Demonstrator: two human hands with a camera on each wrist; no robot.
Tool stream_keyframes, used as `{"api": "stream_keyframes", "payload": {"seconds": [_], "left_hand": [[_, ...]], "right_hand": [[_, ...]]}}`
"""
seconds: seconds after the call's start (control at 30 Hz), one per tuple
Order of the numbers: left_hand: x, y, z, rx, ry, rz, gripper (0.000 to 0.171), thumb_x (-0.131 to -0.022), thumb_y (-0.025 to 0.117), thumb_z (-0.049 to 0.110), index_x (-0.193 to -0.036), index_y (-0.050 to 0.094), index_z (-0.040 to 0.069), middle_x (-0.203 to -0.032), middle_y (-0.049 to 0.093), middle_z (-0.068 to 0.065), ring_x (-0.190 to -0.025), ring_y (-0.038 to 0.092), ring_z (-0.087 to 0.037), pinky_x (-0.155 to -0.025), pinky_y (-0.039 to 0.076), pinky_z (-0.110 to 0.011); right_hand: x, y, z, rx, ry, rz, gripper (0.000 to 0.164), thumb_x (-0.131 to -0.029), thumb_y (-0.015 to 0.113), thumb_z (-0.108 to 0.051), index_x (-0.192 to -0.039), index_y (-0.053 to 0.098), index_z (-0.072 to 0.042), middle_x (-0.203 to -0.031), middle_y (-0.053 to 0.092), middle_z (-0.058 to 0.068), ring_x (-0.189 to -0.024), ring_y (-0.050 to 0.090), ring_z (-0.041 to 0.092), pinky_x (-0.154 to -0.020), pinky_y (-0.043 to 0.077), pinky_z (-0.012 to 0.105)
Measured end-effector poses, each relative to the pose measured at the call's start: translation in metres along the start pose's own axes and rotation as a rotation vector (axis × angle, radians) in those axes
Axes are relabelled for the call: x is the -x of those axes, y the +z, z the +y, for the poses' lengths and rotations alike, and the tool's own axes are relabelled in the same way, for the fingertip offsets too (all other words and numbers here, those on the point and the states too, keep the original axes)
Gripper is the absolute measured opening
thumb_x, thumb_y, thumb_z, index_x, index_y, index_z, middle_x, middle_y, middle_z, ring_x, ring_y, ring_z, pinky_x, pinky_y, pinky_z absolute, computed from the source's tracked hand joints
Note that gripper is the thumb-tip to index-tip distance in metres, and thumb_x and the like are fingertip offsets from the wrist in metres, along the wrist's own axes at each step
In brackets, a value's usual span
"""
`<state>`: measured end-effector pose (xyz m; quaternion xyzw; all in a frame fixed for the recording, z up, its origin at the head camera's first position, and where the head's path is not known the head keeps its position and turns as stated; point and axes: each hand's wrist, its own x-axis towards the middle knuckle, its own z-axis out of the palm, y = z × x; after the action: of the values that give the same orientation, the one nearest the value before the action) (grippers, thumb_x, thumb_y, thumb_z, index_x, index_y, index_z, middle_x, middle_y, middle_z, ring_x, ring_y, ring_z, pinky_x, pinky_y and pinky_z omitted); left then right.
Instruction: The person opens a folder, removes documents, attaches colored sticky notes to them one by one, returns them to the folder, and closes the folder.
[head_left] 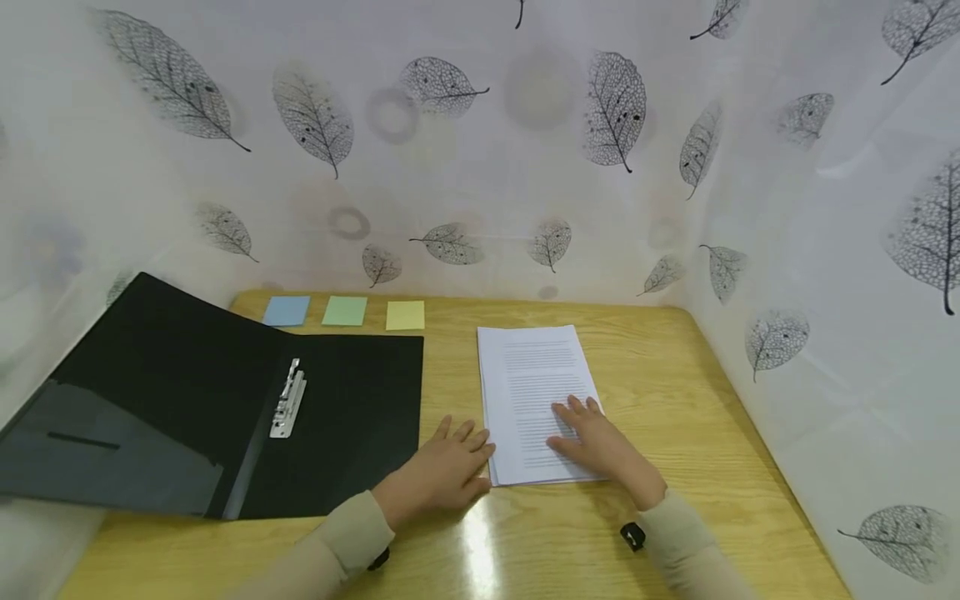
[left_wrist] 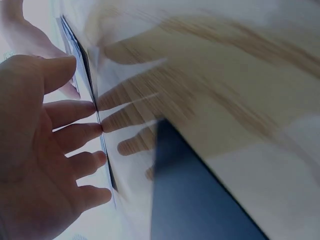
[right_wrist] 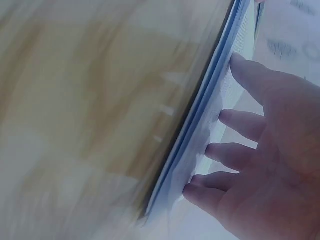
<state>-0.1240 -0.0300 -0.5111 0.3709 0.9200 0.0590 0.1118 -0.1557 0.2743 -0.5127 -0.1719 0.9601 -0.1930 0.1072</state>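
A stack of printed paper sheets lies on the wooden table, right of centre in the head view. My right hand rests on its lower right part, fingers spread and fingertips on the top sheet; in the right wrist view the stack's layered edge runs below those fingertips. At the lower left edge of the stack is my left hand, its fingers extended and the fingertips right at the paper's side. Between that hand and the left side lies an opened black ring binder with a metal clip mechanism.
Blue, green and yellow sticky notes lie in a row along the back edge of the table. The binder's left cover leans up against the side curtain. A leaf-patterned curtain surrounds the table at back and sides.
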Motion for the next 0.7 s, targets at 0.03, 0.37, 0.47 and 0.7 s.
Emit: {"api": "stream_keyframes", "payload": {"seconds": [0.03,0.37,0.47,0.7], "left_hand": [[0.004,0.000,-0.004,0.006,0.000,0.004,0.059,-0.108,0.053,0.049,-0.156,0.053,0.015,-0.165,0.047,-0.008,-0.156,0.038,-0.036,-0.127,0.029,-0.064],[0.042,-0.003,-0.032,0.112,-0.027,0.037,0.054,-0.109,0.053,0.042,-0.152,0.058,0.009,-0.162,0.050,-0.013,-0.154,0.040,-0.042,-0.124,0.028,-0.070],[0.047,-0.005,-0.037,0.128,-0.040,0.038,0.053,-0.110,0.053,0.040,-0.152,0.058,0.008,-0.162,0.050,-0.013,-0.154,0.041,-0.042,-0.124,0.027,-0.070],[0.045,-0.006,-0.050,0.215,-0.055,0.071,0.053,-0.112,0.051,0.037,-0.155,0.053,0.006,-0.162,0.047,-0.018,-0.153,0.040,-0.043,-0.124,0.028,-0.069]], "right_hand": [[-0.002,0.002,-0.003,-0.002,-0.008,-0.002,0.067,-0.103,0.067,-0.040,-0.153,0.051,0.001,-0.162,0.034,0.038,-0.148,0.025,0.068,-0.117,0.030,0.077],[-0.013,0.014,-0.030,0.007,-0.105,-0.022,0.062,-0.102,0.070,-0.040,-0.151,0.057,-0.006,-0.162,0.041,0.031,-0.150,0.028,0.063,-0.120,0.029,0.074],[-0.013,0.015,-0.031,0.011,-0.128,-0.014,0.061,-0.102,0.070,-0.039,-0.151,0.057,-0.005,-0.161,0.042,0.032,-0.151,0.030,0.062,-0.122,0.028,0.072],[-0.013,0.016,-0.030,-0.011,-0.107,-0.008,0.064,-0.101,0.071,-0.039,-0.151,0.056,-0.003,-0.162,0.038,0.034,-0.153,0.028,0.059,-0.122,0.029,0.071]]}}
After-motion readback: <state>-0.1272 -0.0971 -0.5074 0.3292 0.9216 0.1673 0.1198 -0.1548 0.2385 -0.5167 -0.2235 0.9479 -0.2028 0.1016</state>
